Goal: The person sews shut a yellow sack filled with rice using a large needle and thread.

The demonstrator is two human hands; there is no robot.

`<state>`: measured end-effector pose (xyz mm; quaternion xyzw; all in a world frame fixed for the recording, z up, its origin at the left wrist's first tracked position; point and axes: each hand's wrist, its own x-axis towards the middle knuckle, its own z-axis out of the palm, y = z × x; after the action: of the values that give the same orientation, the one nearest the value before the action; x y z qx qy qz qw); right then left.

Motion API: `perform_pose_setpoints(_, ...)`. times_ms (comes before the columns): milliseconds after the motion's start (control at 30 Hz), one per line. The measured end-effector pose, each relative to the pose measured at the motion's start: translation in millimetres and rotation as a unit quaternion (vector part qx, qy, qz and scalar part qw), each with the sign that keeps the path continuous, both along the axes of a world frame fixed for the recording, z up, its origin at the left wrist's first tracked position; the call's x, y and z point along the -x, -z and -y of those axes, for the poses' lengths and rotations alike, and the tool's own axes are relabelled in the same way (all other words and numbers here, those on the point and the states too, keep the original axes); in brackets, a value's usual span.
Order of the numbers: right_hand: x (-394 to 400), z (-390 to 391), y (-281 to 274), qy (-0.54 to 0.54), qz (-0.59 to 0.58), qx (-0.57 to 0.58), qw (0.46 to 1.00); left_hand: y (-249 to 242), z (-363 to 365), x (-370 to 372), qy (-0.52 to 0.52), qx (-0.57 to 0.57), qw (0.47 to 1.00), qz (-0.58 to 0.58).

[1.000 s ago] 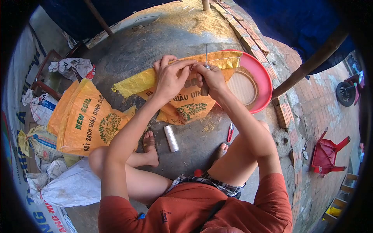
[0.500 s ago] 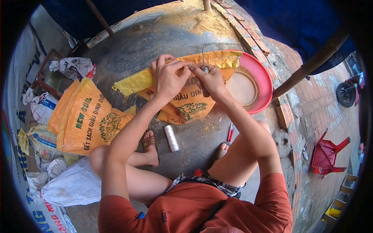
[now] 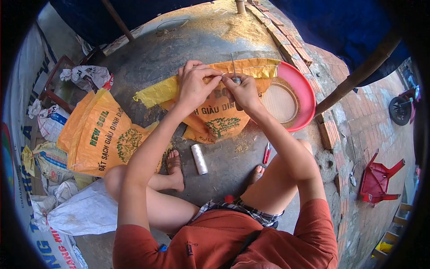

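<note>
An orange sack (image 3: pixel 219 112) printed with a tree stands in front of me, its yellow top edge (image 3: pixel 156 93) folded over. My right hand (image 3: pixel 246 93) is closed round the handle of an awl (image 3: pixel 233 65), whose thin metal spike points up past the fold. Against it, my left hand (image 3: pixel 197 85) pinches thumb and forefinger together at the fold, seemingly on the white thread (image 3: pixel 262 67) that runs along this edge. The fingertips of both hands nearly meet and partly hide the thread there. A white thread spool (image 3: pixel 199 159) lies on the floor below.
Another orange sack (image 3: pixel 96 134) leans at left, near several white bags (image 3: pixel 87 77). A pink basin (image 3: pixel 309 96) holding a sieve (image 3: pixel 280 102) sits right of the work. Red-handled clippers (image 3: pixel 267 153) lie by my foot. A red stool (image 3: pixel 380 179) rests overturned at far right.
My left hand has shifted slightly, its fingers now drawn closer to my right thumb. The awl stays upright in my right hand. The whole view has moved slightly.
</note>
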<state>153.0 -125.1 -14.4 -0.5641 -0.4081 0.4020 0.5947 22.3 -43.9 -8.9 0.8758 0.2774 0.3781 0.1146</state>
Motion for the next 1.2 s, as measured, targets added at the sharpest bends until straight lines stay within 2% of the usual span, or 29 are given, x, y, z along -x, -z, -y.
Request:
perform_pose_setpoints(67, 0.4, -1.2, 3.3, 0.004, 0.018, 0.003, 1.0, -5.9, 7.6, -3.0, -0.017, -0.064, 0.998, -0.018)
perform_pose_setpoints(133, -1.3, -7.6, 15.8, 0.013, 0.089, -0.056, 0.994, -8.1, 9.6, -6.0, -0.031, -0.081, 0.996, -0.024)
perform_pose_setpoints(200, -5.8, -11.2, 19.9, 0.034, 0.109, -0.058, 0.992, -8.5, 8.0, -8.4, -0.041, -0.096, 0.994, -0.028)
perform_pose_setpoints(267, -11.6, -13.7, 22.6, 0.059, 0.128, -0.061, 0.988, -8.8, -1.9, -7.3, -0.027, -0.019, 0.999, -0.043)
perform_pose_setpoints(300, -15.6, -15.3, 25.8, 0.059, 0.11, -0.056, 0.991, -11.6, -8.7, -5.1, -0.025, -0.021, 0.998, -0.044)
perform_pose_setpoints(400, -21.1, -13.4, 24.8, 0.053, 0.087, -0.042, 0.994, -34.6, -30.1, 7.6, 0.084, 0.182, 0.972, -0.119)
perform_pose_setpoints(433, -21.8, -12.1, 23.4, 0.048, 0.081, -0.03, 0.995, -48.7, -28.9, 14.9, 0.085, 0.181, 0.972, -0.119)
perform_pose_setpoints(500, -19.2, -8.5, 20.4, 0.082, 0.099, -0.037, 0.991, -76.1, -24.1, 28.8, 0.164, 0.295, 0.94, -0.044)
perform_pose_setpoints(567, -19.0, -7.2, 19.9, 0.113, 0.117, -0.045, 0.986, -103.1, -14.9, 44.0, 0.182, 0.288, 0.94, -0.028)
perform_pose_setpoints(633, -21.0, -6.1, 18.9, 0.122, 0.224, -0.129, 0.958, -125.9, -5.3, 61.1, 0.197, 0.28, 0.939, -0.011)
perform_pose_setpoints(667, -18.3, -3.4, 15.3, 0.12, 0.224, -0.13, 0.958, -135.5, -0.9, 69.5, 0.232, 0.24, 0.943, 0.004)
perform_pose_setpoints(733, -7.9, 10.1, -1.7, 0.028, 0.244, -0.208, 0.947, -152.6, 9.9, 83.7, 0.267, 0.198, 0.943, 0.018)
perform_pose_setpoints(800, -4.9, 12.1, 1.4, 0.002, 0.278, -0.215, 0.936, -166.6, 21.8, 97.1, 0.325, 0.124, 0.937, 0.026)
perform_pose_setpoints(833, -3.3, 13.3, 2.4, -0.023, 0.312, -0.221, 0.924, -173.7, 26.6, 104.4, 0.324, 0.123, 0.938, 0.026)
perform_pose_setpoints(900, -0.7, 14.8, 4.5, -0.025, 0.303, -0.203, 0.931, -184.5, 30.7, 118.8, 0.394, 0.067, 0.916, 0.008)
perform_pose_setpoints(933, -2.0, 13.0, 10.7, -0.029, 0.322, -0.201, 0.925, -185.9, 26.6, 126.3, 0.395, 0.067, 0.916, 0.008)
perform_pose_setpoints(1000, -2.9, 13.7, 13.9, -0.031, 0.341, -0.198, 0.918, -187.0, 16.2, 136.9, 0.457, 0.061, 0.887, -0.03)
perform_pose_setpoints(1033, -2.4, 16.3, 13.4, -0.044, 0.381, -0.167, 0.908, -184.2, 9.5, 133.8, 0.457, 0.061, 0.887, -0.029)
perform_pose_setpoints(1100, 0.2, 18.3, 14.3, -0.058, 0.419, -0.137, 0.896, -170.9, -16.9, 119.4, 0.394, 0.216, 0.894, 0.007)
perform_pose_setpoints(1167, 3.1, 17.8, 17.1, -0.053, 0.43, -0.148, 0.889, -135.6, -47.9, 80.6, 0.253, 0.266, 0.929, 0.039)
perform_pose_setpoints(1200, 4.4, 18.4, 16.4, -0.051, 0.432, -0.147, 0.888, -116.4, -58.1, 62.2, 0.199, 0.263, 0.944, -0.013)
